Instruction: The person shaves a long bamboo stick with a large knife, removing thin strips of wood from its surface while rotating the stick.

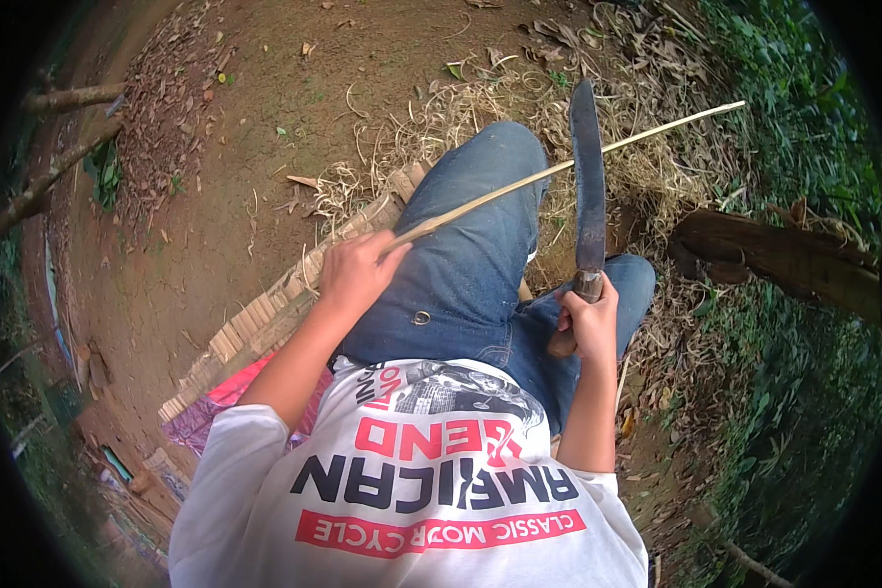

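My left grip is clamped on the bamboo strip, steadying it across the knee; my right grip, beside it, clenches the machete, blade crossing the strip.

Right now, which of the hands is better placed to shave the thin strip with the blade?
The right hand: it grips the long knife, whose blade crosses the bamboo strip. The left hand only holds the strip's near end.
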Demonstrator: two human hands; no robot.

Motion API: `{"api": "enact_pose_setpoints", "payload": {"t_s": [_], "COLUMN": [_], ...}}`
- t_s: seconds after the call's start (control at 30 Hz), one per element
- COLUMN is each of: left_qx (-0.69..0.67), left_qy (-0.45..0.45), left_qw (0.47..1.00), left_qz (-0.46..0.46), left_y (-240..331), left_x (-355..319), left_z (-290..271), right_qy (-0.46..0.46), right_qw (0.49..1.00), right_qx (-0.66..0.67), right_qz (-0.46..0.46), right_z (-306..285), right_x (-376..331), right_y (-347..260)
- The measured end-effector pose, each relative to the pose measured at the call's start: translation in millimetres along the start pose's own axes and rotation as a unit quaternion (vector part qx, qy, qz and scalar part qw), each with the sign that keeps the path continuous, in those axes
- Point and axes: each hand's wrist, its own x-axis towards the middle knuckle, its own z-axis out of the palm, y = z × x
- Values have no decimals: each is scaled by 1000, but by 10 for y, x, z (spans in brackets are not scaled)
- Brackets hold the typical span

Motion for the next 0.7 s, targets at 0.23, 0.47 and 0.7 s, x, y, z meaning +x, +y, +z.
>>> {"api": "enact_pose_setpoints", "payload": {"t_s": [0.23, 0.47, 0.7], "left_qx": [36, 44, -58], "left_qy": [38, -93, -201], "left_qw": [997, 994, 974], "left_qz": [60, -38, -93], "left_y": [-244, -126, 35], "left_x": [-157, -115, -29], "left_z": [-179, -227, -199], "right_qy": [71, 92, 6], "right_qw": [995, 978, 909], "right_qx": [-34, -113, -281], "right_qz": [-67, -149, -307], "right_z": [-171, 177, 510], "right_x": [130, 77, 12], "right_y": [-53, -47, 72]}}
